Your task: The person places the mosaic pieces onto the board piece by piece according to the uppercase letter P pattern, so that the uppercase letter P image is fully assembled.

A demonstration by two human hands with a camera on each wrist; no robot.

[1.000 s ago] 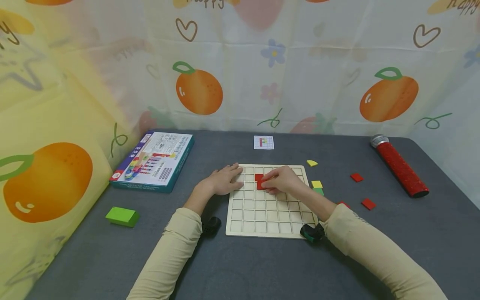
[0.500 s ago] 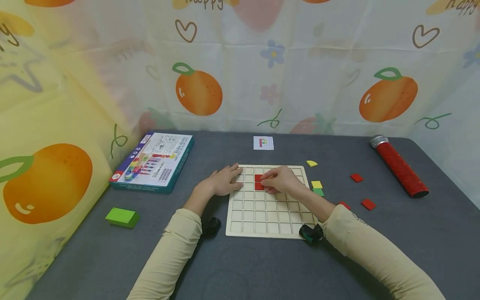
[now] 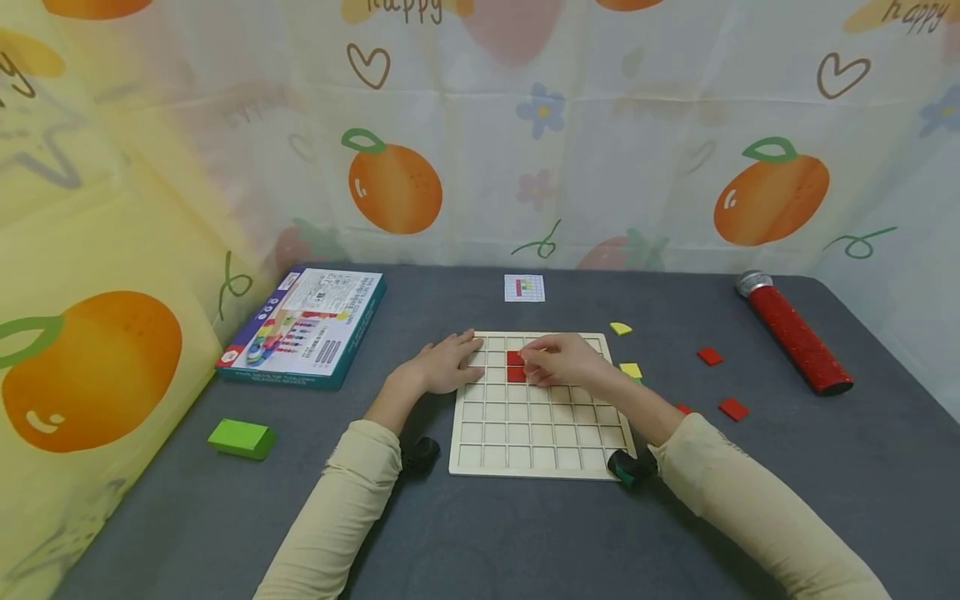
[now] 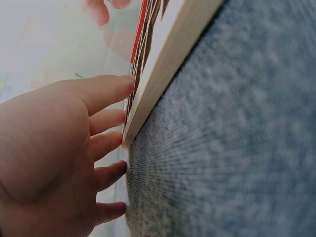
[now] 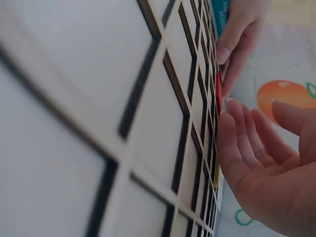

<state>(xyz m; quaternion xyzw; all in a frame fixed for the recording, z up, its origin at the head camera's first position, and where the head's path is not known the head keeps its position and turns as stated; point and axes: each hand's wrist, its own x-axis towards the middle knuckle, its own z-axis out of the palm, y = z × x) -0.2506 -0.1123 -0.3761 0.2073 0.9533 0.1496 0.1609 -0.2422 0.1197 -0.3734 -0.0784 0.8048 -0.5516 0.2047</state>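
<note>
A pale wooden grid board (image 3: 495, 457) lies on the dark table. Two red square tiles (image 3: 515, 374) sit in adjoining cells in its upper part. My left hand (image 3: 444, 364) rests at the board's left edge; in the left wrist view its fingers are extended, with the thumb over the rim. Over the board, my right hand (image 3: 564, 360) has its fingertips beside the red tiles. In the right wrist view, this right hand (image 5: 276, 173) shows loosely bent fingers and a thumb standing apart, with no held piece visible. A yellow sliver (image 5: 216, 173) shows near its fingers.
Loose red tiles (image 3: 733, 409) and yellow pieces (image 3: 630, 369) lie right of the board. Farther right is a red microphone (image 3: 802, 342). A small pattern card (image 3: 524, 288) lies behind the board. On the left are a flat box (image 3: 307, 325) and a green block (image 3: 242, 438).
My right forearm has shifted slightly, and the green tile by the board's right edge is now mostly covered. Both hands stay nearly in place; the whole view has drifted a little.
</note>
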